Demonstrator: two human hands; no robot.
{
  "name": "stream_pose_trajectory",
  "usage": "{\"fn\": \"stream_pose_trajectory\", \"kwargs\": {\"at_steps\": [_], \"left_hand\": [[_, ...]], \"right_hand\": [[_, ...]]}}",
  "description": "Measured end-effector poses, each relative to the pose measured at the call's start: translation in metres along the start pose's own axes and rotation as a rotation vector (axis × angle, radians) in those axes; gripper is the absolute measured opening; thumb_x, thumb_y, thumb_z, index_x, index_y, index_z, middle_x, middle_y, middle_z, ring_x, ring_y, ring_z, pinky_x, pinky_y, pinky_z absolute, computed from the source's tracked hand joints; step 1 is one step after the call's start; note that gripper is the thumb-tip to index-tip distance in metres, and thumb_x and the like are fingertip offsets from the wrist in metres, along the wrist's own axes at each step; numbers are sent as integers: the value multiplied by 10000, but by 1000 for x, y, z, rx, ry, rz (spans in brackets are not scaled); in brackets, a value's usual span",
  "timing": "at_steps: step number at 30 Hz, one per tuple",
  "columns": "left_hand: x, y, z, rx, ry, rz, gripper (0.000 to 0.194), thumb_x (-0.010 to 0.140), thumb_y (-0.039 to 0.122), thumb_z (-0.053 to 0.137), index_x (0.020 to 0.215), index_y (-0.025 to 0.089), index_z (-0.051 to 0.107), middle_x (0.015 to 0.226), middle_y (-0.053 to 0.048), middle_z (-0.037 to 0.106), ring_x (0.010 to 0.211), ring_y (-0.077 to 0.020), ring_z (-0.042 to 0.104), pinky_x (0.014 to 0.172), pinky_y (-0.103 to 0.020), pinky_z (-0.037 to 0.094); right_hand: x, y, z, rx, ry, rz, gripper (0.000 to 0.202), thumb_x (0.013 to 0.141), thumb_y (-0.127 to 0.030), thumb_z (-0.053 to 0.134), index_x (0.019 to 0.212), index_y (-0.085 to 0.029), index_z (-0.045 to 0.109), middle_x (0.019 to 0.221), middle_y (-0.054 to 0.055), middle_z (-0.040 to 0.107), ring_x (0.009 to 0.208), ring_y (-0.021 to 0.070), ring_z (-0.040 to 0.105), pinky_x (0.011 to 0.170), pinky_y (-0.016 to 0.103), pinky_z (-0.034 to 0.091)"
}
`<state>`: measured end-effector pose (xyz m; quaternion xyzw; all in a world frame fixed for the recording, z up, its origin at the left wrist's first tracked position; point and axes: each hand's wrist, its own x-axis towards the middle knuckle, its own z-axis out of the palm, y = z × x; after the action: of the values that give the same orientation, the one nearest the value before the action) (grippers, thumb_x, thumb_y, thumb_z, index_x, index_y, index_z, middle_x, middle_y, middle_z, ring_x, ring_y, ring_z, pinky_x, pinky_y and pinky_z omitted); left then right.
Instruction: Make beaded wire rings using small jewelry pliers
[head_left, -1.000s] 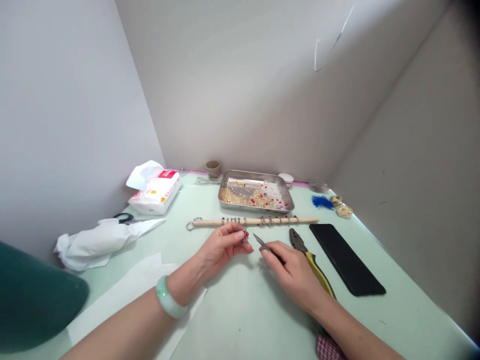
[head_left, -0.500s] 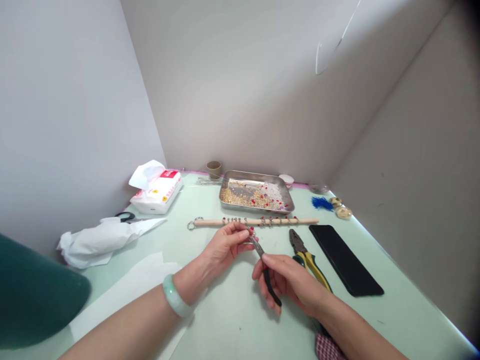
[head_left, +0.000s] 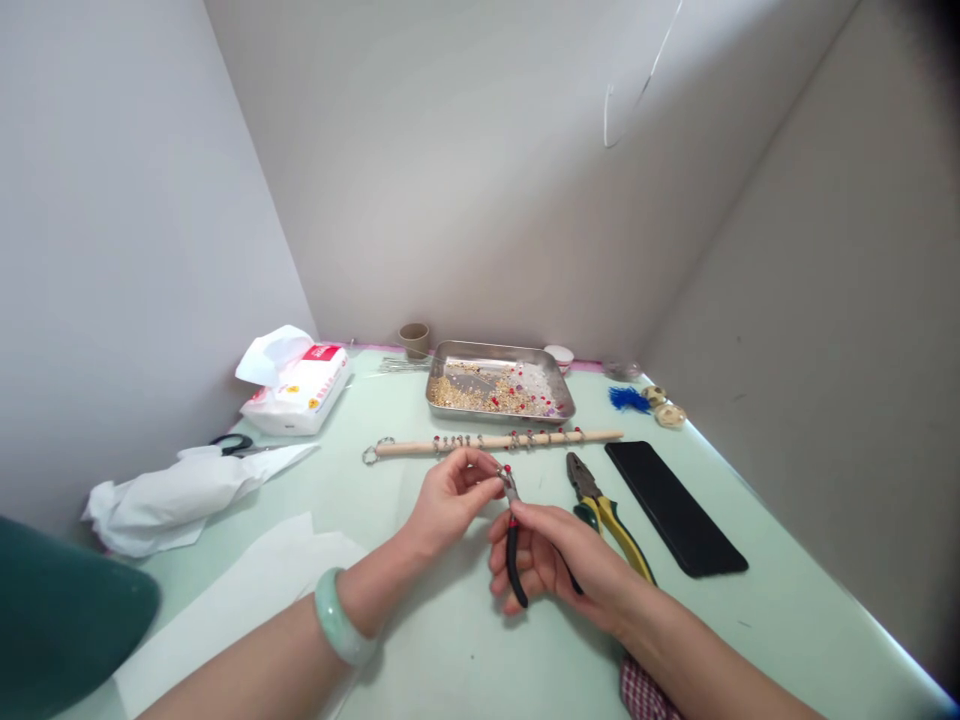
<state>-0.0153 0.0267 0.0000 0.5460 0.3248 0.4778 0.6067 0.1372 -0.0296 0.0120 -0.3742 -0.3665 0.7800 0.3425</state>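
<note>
Between the thumb and fingers of my left hand (head_left: 457, 500) is a small wire piece with a red bead (head_left: 508, 469). My right hand (head_left: 551, 555) holds black-handled pliers (head_left: 514, 560), whose metal jaws meet the beaded piece at my left fingertips. The handles are spread apart; whether the jaws grip the wire is too small to tell. Just beyond my hands lies a wooden stick (head_left: 412, 448) with several wire rings and red beads along it. Behind it, a metal tray (head_left: 442, 412) holds gold and clear beads with some red ones.
Larger yellow-green pliers (head_left: 600, 500) and a black phone-like slab (head_left: 675, 508) lie at right. A tissue pack (head_left: 292, 395), scissors (head_left: 232, 443) and crumpled white paper (head_left: 165, 497) are at left. A small cup (head_left: 414, 340) and blue tassel (head_left: 628, 399) sit farther back.
The pliers have turned more upright and their handles have spread apart in my right hand. My left hand keeps its pinch on the beaded piece. The whole view has shifted slightly.
</note>
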Motion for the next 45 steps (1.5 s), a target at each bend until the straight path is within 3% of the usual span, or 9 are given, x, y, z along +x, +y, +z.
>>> {"fn": "stream_pose_trajectory", "kwargs": {"at_steps": [7,13,16,20,25,32,37,42,45], "left_hand": [[-1,-4,0,22,-63,73,209,742,262,671,770,148,498,928,-47,553,822,-152,594,779,-322,482],[-4,-2,1,26,-103,113,152,783,231,629,799,150,501,943,-52,545,865,-152,585,799,-311,475],[-7,1,1,69,-101,154,129,798,219,609,802,154,498,979,-60,530,872,-152,575,772,-299,484],[-9,4,2,104,-88,149,172,790,232,617,910,167,512,1034,-74,516,919,-173,560,759,-303,497],[-13,7,4,205,-231,72,275,787,270,616,1027,162,535,990,-80,557,877,-176,561,762,-308,492],[-16,9,4,423,-294,174,254,866,293,506,1083,173,560,1056,-90,555,957,-187,544,843,-323,469],[-13,8,-2,439,-320,224,326,784,297,637,1081,174,580,1067,-94,565,951,-192,557,809,-307,482],[-13,10,-2,467,-251,330,305,758,293,673,1030,160,628,977,-91,616,892,-184,584,816,-310,476],[-15,13,0,496,-214,381,288,738,291,692,989,156,647,949,-94,630,866,-188,595,807,-313,482]], "right_hand": [[0,-3,2,-605,324,-200,321,871,-398,466,756,-139,618,705,22,543,600,118,530,575,243,436],[0,-1,-2,-700,235,-127,341,929,-355,352,717,-163,537,507,-42,478,373,78,393,405,211,313],[-2,-1,-2,-773,253,-203,323,938,-336,355,747,-159,546,655,-4,606,418,68,423,461,211,336],[-8,-4,0,-957,353,-332,331,953,-344,342,745,-180,540,702,-4,620,534,99,494,551,227,353],[-9,-4,3,-1167,415,-517,226,943,-246,344,796,-195,508,743,19,592,660,148,524,607,256,339],[-7,3,1,-1180,367,-551,204,937,-214,333,954,-204,537,830,53,606,739,187,556,653,284,364],[-9,5,-1,-1200,330,-552,190,934,-198,328,880,-193,509,835,53,589,741,179,548,663,284,363],[-8,3,-3,-1191,320,-587,158,916,-188,364,816,-188,486,783,31,556,688,157,503,626,265,336],[-7,-1,-2,-1094,247,-501,136,899,-227,419,790,-182,488,702,-4,512,613,132,442,567,244,312]]}}
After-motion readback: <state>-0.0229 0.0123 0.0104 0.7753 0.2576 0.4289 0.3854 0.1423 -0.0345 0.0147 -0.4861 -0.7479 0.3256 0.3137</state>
